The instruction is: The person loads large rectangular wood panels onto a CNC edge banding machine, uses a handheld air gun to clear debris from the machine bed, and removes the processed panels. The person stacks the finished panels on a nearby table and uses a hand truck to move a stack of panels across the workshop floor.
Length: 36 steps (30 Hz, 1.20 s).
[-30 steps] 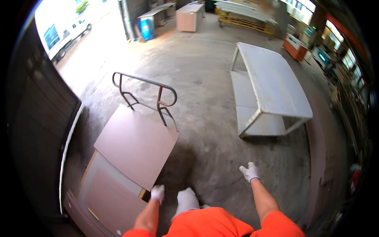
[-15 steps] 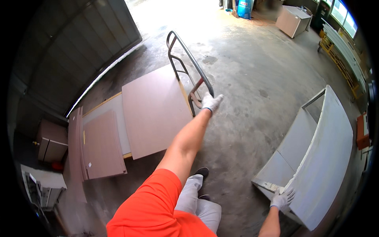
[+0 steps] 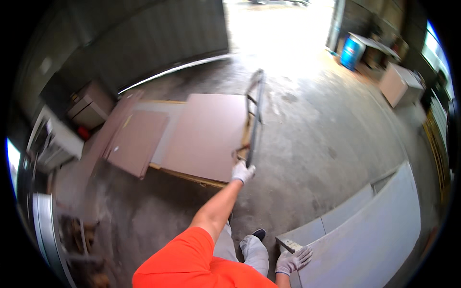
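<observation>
Hands are gloved in white: the left hand (image 3: pixel 242 172) is stretched out at arm's length, its fingers apparently curled around the near end of the metal cart handle (image 3: pixel 256 113), though how tightly cannot be told at this size. The handle is seen edge-on, running toward 12 o'clock from the glove. At 9 to 10 o'clock of that hand, the brown panel (image 3: pixel 206 134) is carried flat on the flatbed cart, whose wooden edge (image 3: pixel 189 176) shows beneath it; more brown boards (image 3: pixel 137 141) lie further toward 9 o'clock, against the dark wall. At 5 o'clock, well apart, the right hand (image 3: pixel 292 260) is laid with fingers spread on the corner of the grey tabletop (image 3: pixel 365 230), holding nothing.

The cart is judged best steered with the grip closed fully round the bar and the arm kept in line with it, so that the panel is not slid off. The concrete floor (image 3: pixel 312 134) looks rough; a slow, even pull would be advisable.
</observation>
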{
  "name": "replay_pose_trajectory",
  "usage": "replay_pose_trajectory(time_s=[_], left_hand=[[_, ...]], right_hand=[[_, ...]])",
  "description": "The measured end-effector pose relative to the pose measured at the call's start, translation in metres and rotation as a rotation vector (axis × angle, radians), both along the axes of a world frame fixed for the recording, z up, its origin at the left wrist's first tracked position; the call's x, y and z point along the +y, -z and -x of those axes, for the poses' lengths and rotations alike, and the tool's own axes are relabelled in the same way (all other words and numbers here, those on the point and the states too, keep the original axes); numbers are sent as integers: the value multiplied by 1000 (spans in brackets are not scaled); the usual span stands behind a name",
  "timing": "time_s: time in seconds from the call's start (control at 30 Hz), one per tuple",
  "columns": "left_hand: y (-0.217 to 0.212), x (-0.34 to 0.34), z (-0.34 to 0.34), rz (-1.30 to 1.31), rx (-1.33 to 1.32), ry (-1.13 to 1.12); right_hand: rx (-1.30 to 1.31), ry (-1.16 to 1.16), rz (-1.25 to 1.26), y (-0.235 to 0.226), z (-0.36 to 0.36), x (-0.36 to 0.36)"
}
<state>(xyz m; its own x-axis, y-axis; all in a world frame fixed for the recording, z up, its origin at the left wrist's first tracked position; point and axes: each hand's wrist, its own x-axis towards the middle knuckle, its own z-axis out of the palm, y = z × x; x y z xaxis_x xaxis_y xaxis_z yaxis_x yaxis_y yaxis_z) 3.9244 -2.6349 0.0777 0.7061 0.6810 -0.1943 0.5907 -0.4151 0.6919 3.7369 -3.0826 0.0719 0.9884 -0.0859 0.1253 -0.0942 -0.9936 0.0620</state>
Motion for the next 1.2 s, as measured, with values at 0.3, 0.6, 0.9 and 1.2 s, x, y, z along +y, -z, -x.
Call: replay_pose_trajectory(time_s=[0.3,0.6,0.9,1.2], left_hand=[[-47,-124,279,19,313,-45],[-89,-216,496,-33,566,-307],[-34,-312,707,-208,666,-484],[-65,-454,841,-95,1005,-433]], right_hand=[[392,-232,276,-8,33,-176],[576,-307,-5,-110,34,-118],[410,-540,-46,-33,-10,-146],[548,-727,135,-78,40,-237]])
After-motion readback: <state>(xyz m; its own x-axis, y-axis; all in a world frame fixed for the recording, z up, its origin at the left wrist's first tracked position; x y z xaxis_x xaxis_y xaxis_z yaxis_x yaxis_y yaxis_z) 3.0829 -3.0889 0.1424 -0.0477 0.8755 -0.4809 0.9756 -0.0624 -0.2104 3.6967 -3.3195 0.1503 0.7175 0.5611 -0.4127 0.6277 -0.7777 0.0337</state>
